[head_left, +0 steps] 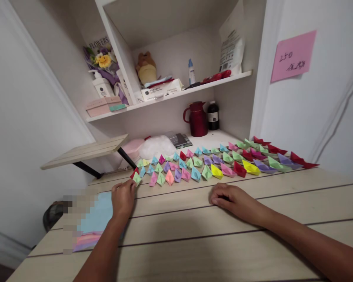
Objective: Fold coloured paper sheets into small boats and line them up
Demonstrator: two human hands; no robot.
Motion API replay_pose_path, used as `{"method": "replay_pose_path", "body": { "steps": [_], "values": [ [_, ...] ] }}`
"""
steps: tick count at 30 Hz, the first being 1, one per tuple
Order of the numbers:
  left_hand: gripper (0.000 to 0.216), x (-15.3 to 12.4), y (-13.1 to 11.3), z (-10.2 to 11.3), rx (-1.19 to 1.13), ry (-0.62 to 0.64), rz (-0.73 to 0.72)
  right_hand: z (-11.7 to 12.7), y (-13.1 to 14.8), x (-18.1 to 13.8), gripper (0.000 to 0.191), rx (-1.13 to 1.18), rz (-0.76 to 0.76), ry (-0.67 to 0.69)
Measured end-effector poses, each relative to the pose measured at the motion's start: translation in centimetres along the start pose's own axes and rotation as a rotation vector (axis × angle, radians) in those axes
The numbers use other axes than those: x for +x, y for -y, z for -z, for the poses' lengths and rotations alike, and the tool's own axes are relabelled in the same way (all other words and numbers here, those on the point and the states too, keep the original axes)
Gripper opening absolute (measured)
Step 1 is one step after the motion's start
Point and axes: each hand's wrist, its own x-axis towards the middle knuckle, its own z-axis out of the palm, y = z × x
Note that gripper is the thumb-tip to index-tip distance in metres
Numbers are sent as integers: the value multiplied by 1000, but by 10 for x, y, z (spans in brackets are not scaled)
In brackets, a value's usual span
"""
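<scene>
Several small folded paper boats (pixel 207 164) in many colours stand in rows across the far part of a pale wooden table (pixel 217 243). My left hand (pixel 122 197) rests on the table with fingers curled, its fingertips at the left end of the rows, touching or nearly touching a light green boat (pixel 137 178). My right hand (pixel 232 199) lies on the table just in front of the rows, fingers curled under, with nothing visible in it. A stack of coloured paper sheets (pixel 97 219) lies left of my left hand.
White shelves rise behind the table. A dark red jug (pixel 197 118) and a dark bottle (pixel 213 115) stand in the lower niche, beside a white plastic bag (pixel 157 147). A small wooden rack (pixel 86 152) juts out at left. A pink note (pixel 293 55) hangs on the right wall.
</scene>
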Motion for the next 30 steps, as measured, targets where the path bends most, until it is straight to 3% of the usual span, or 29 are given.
{"method": "replay_pose_path", "body": {
  "steps": [14, 30],
  "values": [
    [29, 6, -12, 0, 28, 77, -153, -1, -1, 0, 21, 37, 6, 7],
    [29, 3, -16, -12, 4, 135, -155, 0, -2, 2, 23, 13, -11, 7]
  ]
}}
